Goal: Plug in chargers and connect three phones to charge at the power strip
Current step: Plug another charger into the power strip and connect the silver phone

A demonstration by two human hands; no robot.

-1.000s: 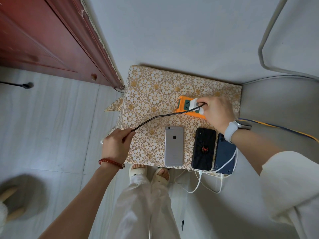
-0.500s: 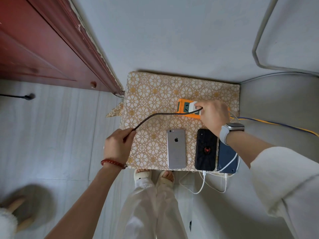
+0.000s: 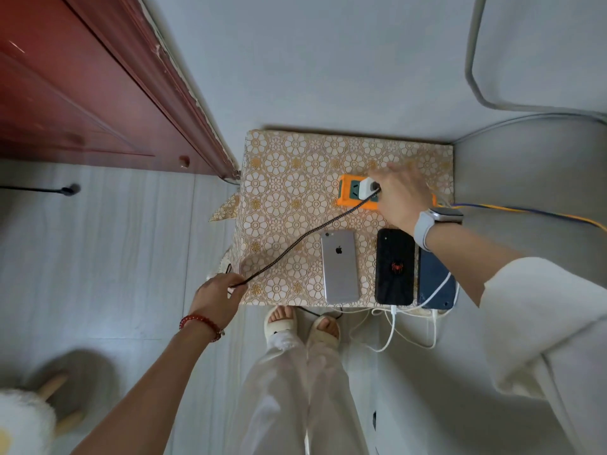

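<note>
An orange power strip [image 3: 347,195] lies on a small table with a floral cover [image 3: 289,172]. A white charger [image 3: 366,188] sits in one of its sockets. My right hand [image 3: 400,197] hovers over the strip with fingers spread, and only the thumb tip touches the charger's right end. A black braided cable [image 3: 295,246] runs from the charger to my left hand [image 3: 216,295], which pinches it off the table's front left corner. A silver phone [image 3: 340,266] lies face down with no cable in it. A black phone [image 3: 394,267] and a blue phone [image 3: 433,284] have white cables [image 3: 392,326] attached.
A red wooden door [image 3: 82,93] stands at the left and a grey wall rises behind the table. The strip's yellow and blue cord [image 3: 525,211] runs off to the right. My slippered feet [image 3: 302,326] stand at the table's front edge. A fluffy stool [image 3: 29,418] is at the bottom left.
My right hand has slid back off the charger and its fingers have spread. My left hand has pulled the braided cable down and left, past the table's front corner.
</note>
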